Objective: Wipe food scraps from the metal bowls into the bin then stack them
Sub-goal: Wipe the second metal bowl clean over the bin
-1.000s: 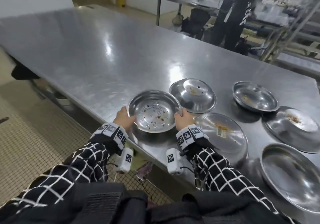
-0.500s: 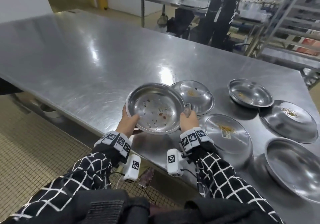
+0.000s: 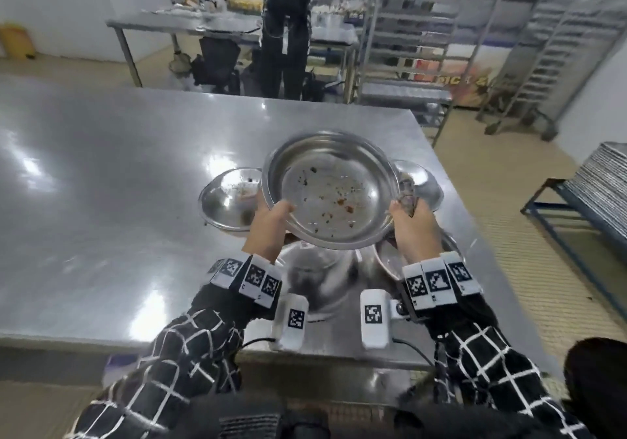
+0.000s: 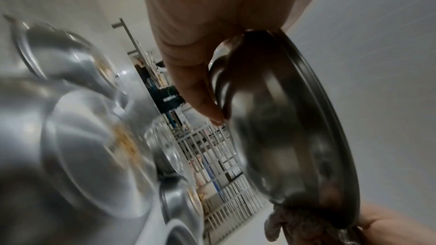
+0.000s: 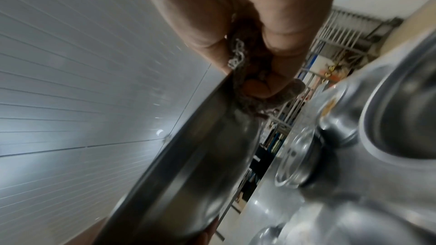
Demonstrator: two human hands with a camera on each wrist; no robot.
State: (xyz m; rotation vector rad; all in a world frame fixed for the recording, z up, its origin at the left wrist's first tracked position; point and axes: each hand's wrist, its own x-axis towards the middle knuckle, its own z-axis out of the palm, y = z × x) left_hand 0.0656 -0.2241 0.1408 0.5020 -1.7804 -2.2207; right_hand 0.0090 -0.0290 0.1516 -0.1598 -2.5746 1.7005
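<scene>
A metal bowl speckled with brown and red food scraps hangs above the table, tilted toward me. My left hand grips its left rim, thumb inside, fingers under the base. My right hand grips the right rim and pinches a grey-brown cloth against it; the right wrist view shows the cloth bunched between thumb and fingers at the rim. Other dirty bowls lie on the table: one at the left, one behind at the right, and two partly hidden below the raised bowl.
The steel table stretches left, its near edge just before me. A person in black stands by a second table beyond. Tall wire racks stand at the back right, and a stack of trays on a blue frame at the right.
The bowl has risen off the table between both hands and now tilts toward me. My view has swung right, so the other bowls sit under and behind it.
</scene>
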